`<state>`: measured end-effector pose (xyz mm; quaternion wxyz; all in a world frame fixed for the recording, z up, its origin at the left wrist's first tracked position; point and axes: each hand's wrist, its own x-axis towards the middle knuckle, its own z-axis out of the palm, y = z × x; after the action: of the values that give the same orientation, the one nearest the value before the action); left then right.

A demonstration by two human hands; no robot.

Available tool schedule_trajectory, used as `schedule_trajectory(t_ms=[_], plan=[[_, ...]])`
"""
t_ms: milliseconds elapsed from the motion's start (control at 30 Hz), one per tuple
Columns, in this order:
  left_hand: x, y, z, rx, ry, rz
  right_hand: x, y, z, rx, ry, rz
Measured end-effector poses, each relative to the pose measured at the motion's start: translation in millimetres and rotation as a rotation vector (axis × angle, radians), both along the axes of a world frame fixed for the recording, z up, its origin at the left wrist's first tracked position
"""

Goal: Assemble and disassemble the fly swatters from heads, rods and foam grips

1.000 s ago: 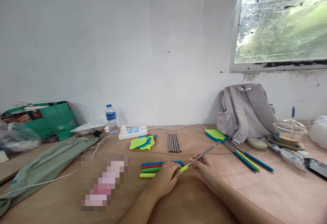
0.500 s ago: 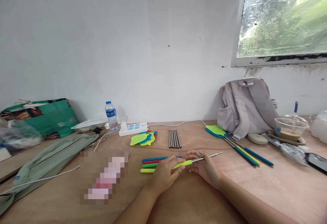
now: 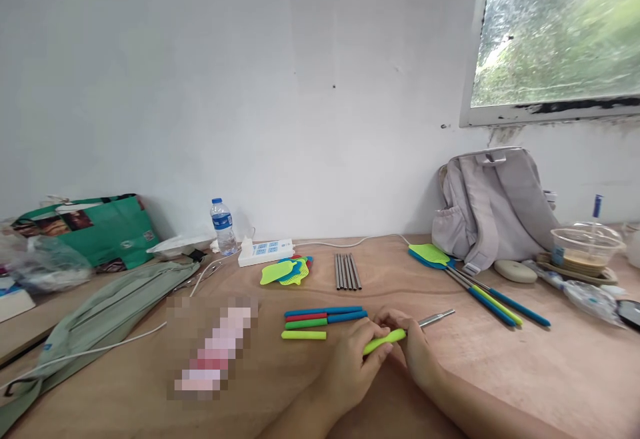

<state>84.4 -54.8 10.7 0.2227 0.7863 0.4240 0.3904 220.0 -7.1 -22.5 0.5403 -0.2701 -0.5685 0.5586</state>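
Observation:
My left hand (image 3: 350, 362) is closed around a yellow-green handle (image 3: 384, 341). A silver metal rod (image 3: 437, 319) comes out of the handle's right end and points to the right. My right hand (image 3: 414, 349) is curled around the joint of handle and rod, its fingers partly hidden. Left of my hands lie loose handles: a yellow-green one (image 3: 304, 335), a green one (image 3: 306, 323), a red one (image 3: 305, 317) and blue ones (image 3: 345, 310). Behind them are several metal tubes (image 3: 348, 272) in a row and a pile of flat fly swatter heads (image 3: 283, 271).
Fly swatters (image 3: 483, 289) with long handles lie at the right, before a grey backpack (image 3: 495, 205). A plastic cup (image 3: 585, 252) stands farther right. A power strip (image 3: 267, 251), water bottle (image 3: 222, 227), green bag (image 3: 107, 229) and grey-green cloth item (image 3: 110, 319) occupy the left.
Both hands have moved slightly right and down with the handle and rod. My right hand, more spread before, has closed around the joint. The loose handles are less covered.

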Motion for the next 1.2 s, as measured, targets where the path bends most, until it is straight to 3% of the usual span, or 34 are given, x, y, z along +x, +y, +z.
schedule_trajectory(t_ms=[133, 367, 433, 500, 567, 633, 767, 1000, 1200], plan=[[-6, 2, 3.4, 0.040, 0.096, -0.020, -2, -3, 4.0, 0.008, 0.002, 0.038], [-22, 11, 7.8, 0.087, 0.170, -0.045, 0, 8, 0.4, -0.198, 0.116, 0.226], [-35, 19, 8.7, 0.151, 0.154, 0.075, 5, 12, 0.3, -0.242, 0.205, 0.164], [-55, 32, 8.4, 0.259, 0.172, 0.311, 10, 16, 0.2, -0.254, 0.266, 0.064], [-80, 45, 6.8, 0.384, 0.316, 0.591, 14, 21, -0.5, -0.258, 0.285, -0.001], [-105, 56, 4.5, 0.391, 0.365, 0.714, 16, 25, -1.8, -0.281, 0.286, -0.036], [-134, 64, -0.4, 0.346, 0.511, 0.837, 15, 30, -4.4, -0.343, 0.302, -0.085], [-141, 68, -11.1, 0.224, 0.740, 1.005, 15, 30, -4.8, -0.380, 0.320, -0.050], [-147, 75, -15.0, 0.116, 0.865, 0.990, 15, 30, -5.2, -0.370, 0.301, -0.037]])
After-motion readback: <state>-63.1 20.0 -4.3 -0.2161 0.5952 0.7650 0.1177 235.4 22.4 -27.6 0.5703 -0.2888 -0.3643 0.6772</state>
